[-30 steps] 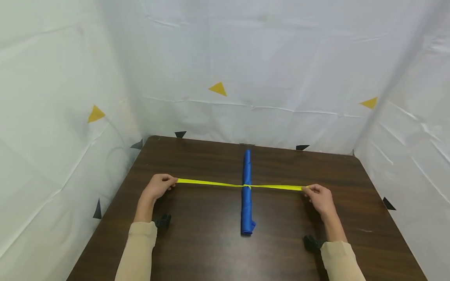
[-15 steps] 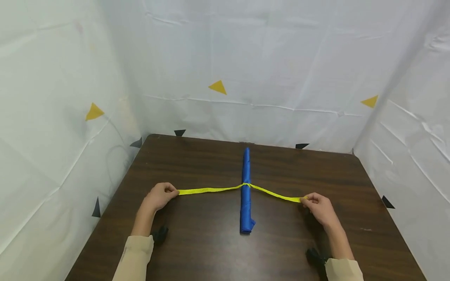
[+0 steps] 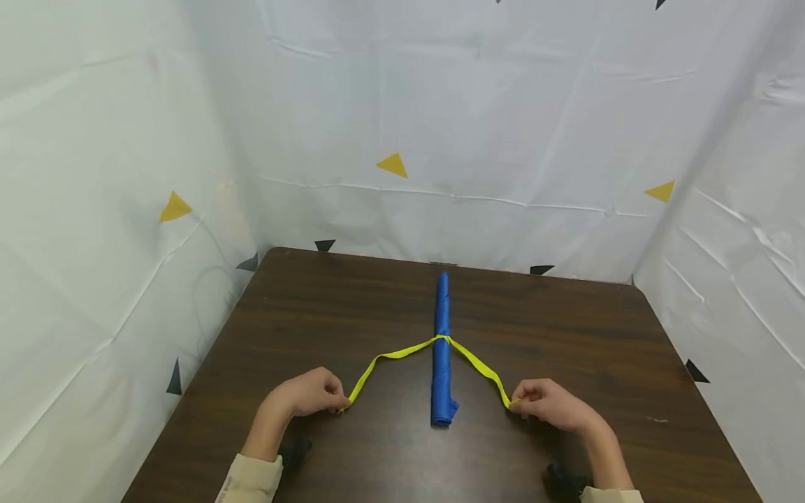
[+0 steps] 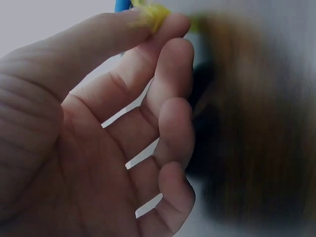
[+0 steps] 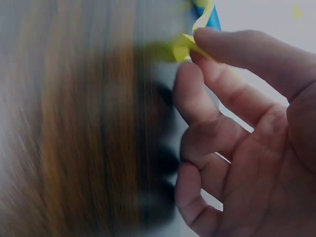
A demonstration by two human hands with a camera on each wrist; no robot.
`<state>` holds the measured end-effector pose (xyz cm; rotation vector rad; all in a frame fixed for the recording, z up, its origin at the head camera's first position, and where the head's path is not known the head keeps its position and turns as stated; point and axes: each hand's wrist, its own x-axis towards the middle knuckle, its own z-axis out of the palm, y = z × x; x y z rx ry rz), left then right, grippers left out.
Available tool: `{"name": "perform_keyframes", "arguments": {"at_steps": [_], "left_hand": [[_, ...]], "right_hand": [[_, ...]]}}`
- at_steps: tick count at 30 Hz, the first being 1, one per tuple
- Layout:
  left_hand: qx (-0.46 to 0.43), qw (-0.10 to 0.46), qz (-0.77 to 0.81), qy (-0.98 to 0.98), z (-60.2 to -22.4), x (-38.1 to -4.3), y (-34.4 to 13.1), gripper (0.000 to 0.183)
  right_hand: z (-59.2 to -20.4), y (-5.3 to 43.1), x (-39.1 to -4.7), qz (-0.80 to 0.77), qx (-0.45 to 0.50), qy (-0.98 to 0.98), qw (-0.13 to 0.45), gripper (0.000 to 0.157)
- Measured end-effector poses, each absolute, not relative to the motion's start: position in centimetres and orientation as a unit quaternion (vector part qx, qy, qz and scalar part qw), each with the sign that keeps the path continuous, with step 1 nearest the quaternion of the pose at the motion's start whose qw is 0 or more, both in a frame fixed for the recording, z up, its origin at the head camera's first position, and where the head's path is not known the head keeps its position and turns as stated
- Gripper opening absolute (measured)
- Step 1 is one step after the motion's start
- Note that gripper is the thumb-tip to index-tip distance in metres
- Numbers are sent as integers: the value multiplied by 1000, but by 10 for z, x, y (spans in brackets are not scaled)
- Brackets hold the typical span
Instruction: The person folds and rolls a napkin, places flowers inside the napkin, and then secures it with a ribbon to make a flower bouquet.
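A blue rolled-up cloth (image 3: 442, 384) lies lengthwise on the table, a small flap sticking out near its closer end. Around its middle passes a yellow ribbon (image 3: 481, 367), crossed or knotted on top; which of these I cannot tell. My left hand (image 3: 308, 393) pinches one ribbon end between thumb and index finger, to the left of the roll. On the other side my right hand (image 3: 553, 404) pinches the opposite end the same way. Both ribbon tails hang slack and bend toward me. In each wrist view, yellow ribbon (image 4: 157, 17) shows at the fingertips.
The dark wooden table (image 3: 352, 300) carries the roll near its middle. White sheeting (image 3: 465, 126) encloses it at the back and both sides, marked with yellow and black triangles. A dark device (image 3: 562, 482) sits by each wrist.
Both hands have come toward me and inward, each keeping its ribbon end. The ribbon has gone from taut and straight to slack. The blue roll stays in place.
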<state>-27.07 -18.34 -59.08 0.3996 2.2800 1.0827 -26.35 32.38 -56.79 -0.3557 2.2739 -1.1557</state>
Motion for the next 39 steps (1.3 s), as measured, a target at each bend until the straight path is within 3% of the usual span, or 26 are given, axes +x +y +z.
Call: {"name": "perform_keyframes", "arguments": {"at_steps": [10, 16, 22, 31, 39], "left_hand": [[186, 333, 340, 860, -576, -251, -136, 23], [192, 328, 304, 873, -575, -247, -127, 35], [161, 304, 283, 896, -583, -265, -134, 50], [152, 195, 277, 928, -560, -311, -145, 29], [148, 63, 263, 951, -534, -363, -150, 35]], "right_hand": [[-571, 302, -253, -442, -185, 806, 347, 22], [-565, 292, -249, -423, -168, 820, 347, 33], [-553, 299, -253, -397, -104, 869, 278, 56], [-536, 302, -282, -384, -91, 902, 174, 33], [-508, 299, -312, -360, -101, 925, 72, 39]]}}
